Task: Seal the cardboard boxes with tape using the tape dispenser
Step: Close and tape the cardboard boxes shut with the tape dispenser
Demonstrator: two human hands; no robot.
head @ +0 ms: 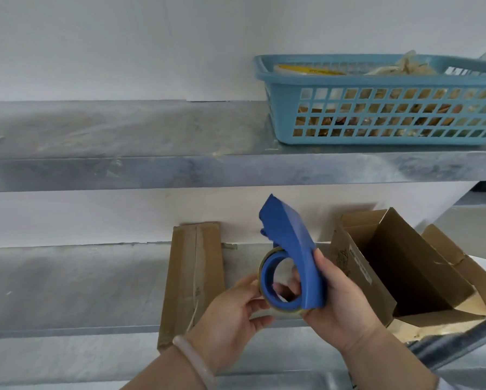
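A blue tape dispenser (289, 243) is held up in front of the lower metal shelf, its flat blade end pointing up and left. My right hand (340, 302) grips its handle from the right side. My left hand (236, 313) pinches the tape roll (275, 305) at the dispenser's lower end. An open cardboard box (388, 266) stands on the lower shelf to the right, its flaps spread. A flattened cardboard box (191, 280) lies on the shelf to the left of my hands.
A blue plastic basket (376, 128) with tape rolls and wrapped items stands on the upper metal shelf (123, 167) at the right. The lower shelf (67, 291) runs left. A white wall is behind.
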